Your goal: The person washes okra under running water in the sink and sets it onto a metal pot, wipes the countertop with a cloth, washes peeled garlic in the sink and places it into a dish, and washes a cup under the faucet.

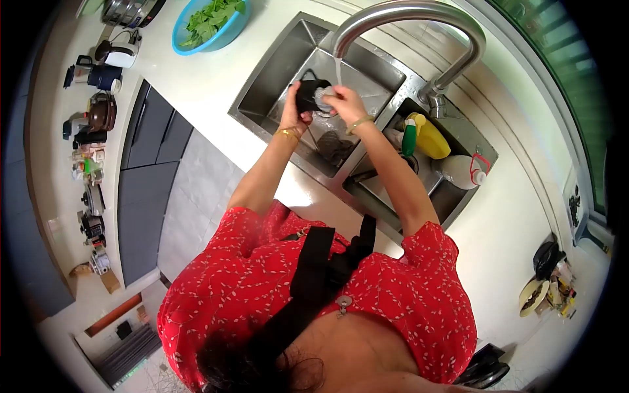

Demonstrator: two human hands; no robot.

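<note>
My left hand (295, 112) is wrapped round the side of a black rounded object (306, 97), whose kind I cannot make out. My right hand (346, 103) presses a silvery-grey scrubber (323, 98) against it, fingers closed. Both hands are over the left basin of the steel sink (262, 88). A thin stream of water runs from the curved faucet (409, 12) down beside the right hand. Below the hands, a dark brown crumpled cloth-like thing (335, 148) lies in the basin.
In the right basin stand a yellow bottle (432, 141), a green-topped bottle (409, 137) and a whitish jug with a red handle (460, 171). A blue bowl of leafy greens (216, 47) sits on the counter at upper left. Appliances line the far-left counter.
</note>
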